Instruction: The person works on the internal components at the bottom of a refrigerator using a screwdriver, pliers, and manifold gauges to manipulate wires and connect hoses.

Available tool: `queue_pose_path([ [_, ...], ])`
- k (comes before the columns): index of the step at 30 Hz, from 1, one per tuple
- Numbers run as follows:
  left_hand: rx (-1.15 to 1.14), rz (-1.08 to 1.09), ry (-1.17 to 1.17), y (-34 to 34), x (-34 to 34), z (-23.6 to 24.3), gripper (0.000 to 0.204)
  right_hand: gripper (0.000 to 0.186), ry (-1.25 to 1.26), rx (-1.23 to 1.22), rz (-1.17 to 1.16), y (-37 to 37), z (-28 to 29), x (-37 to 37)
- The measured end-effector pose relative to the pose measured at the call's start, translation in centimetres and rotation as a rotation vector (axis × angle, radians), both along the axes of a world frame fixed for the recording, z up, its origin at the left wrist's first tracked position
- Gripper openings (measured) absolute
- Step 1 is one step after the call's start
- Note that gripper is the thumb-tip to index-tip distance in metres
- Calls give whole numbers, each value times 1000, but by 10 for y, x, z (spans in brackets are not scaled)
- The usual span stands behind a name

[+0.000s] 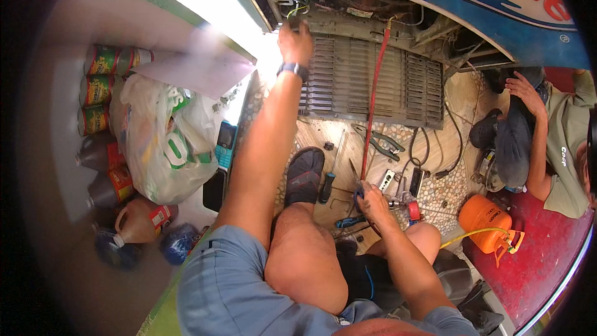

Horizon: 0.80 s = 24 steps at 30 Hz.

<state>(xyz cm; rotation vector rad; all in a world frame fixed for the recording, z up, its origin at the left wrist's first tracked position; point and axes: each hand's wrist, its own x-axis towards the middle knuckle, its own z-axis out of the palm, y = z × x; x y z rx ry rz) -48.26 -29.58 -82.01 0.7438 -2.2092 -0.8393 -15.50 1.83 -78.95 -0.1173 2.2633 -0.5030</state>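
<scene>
My left hand (295, 45), with a watch on its wrist, reaches into the left end of an open machine compartment (348, 9) in a blue cabinet. Its fingers close around a small dark part beside a yellow-green wire (298, 10); what that part is stays unclear. Low over the floor, my right hand (375, 204) grips what look like scissors (356, 182), dark-handled, points toward the cabinet. A slatted grille (373, 78) lies in front of the compartment, crossed by a red hose (379, 74) running out of it.
Pliers (387, 148), a screwdriver (326, 188) and black cables lie on the floor between my legs and the grille. An orange gas cylinder (485, 221) stands at right, near another person (559, 143). Cans, bottles and a stuffed plastic bag (161, 137) fill the left.
</scene>
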Motion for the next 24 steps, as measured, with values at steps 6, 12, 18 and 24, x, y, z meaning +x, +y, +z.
queue_pose_path([
  [6,162,-181,-333,24,-63,-11,43,57,-18,25,-47,22,-10,6],
  [12,-341,-579,-487,23,-100,-45,33,62,-105,56,-126,29,-13,10],
  [18,981,-611,210,-1,-95,-47,27,63,-182,70,-142,23,4,6],
  [24,612,-435,-266,24,-112,-29,38,64,-150,90,-197,30,-7,14],
])
